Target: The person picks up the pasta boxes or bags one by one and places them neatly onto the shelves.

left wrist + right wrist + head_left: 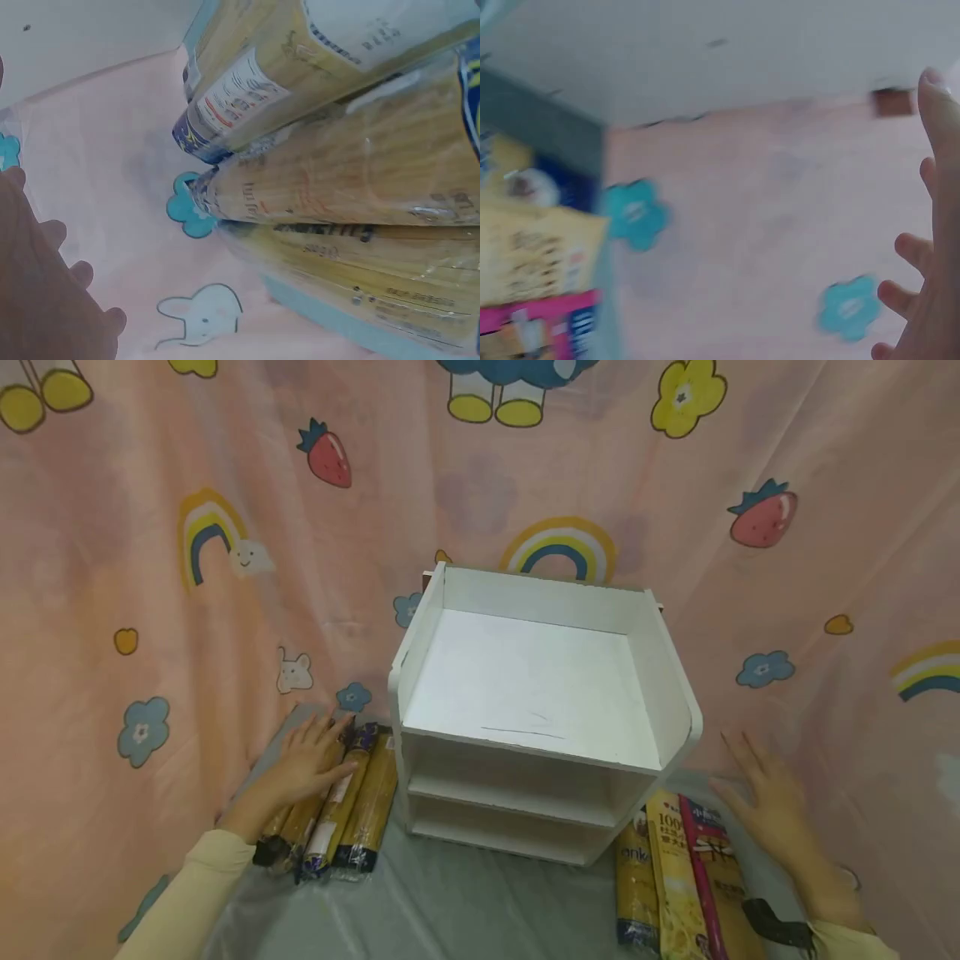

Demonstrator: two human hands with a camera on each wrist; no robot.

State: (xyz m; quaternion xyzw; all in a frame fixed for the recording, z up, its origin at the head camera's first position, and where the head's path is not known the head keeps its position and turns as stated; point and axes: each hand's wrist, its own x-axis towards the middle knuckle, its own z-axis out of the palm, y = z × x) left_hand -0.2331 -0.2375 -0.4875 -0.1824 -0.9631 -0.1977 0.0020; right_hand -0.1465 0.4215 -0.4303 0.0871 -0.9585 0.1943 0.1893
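Observation:
My left hand (pixel 307 764) is spread above several clear-wrapped packs of spaghetti (pixel 372 806), its fingers overlapping their far ends in the head view. From the left wrist, those packs (pixel 322 176) lie side by side, while the hand (pixel 49 292) shows straight fingers with nothing in them. On the other side my right hand (pixel 776 814), blurred, holds nothing, its fingers spread. It is beside a row of packs: a spaghetti pack (pixel 636 881), a yellow noodle pack (pixel 678 885) and a pink-edged pack (pixel 726 885). The right wrist view shows the yellow pack (pixel 536 255) apart from the hand.
Between the two groups of packs stands a white shelf unit (pixel 525 685) with a walled top and lower compartments. Grey cloth (pixel 465 910) covers the table. A pink patterned curtain (pixel 405 502) hangs close behind the unit.

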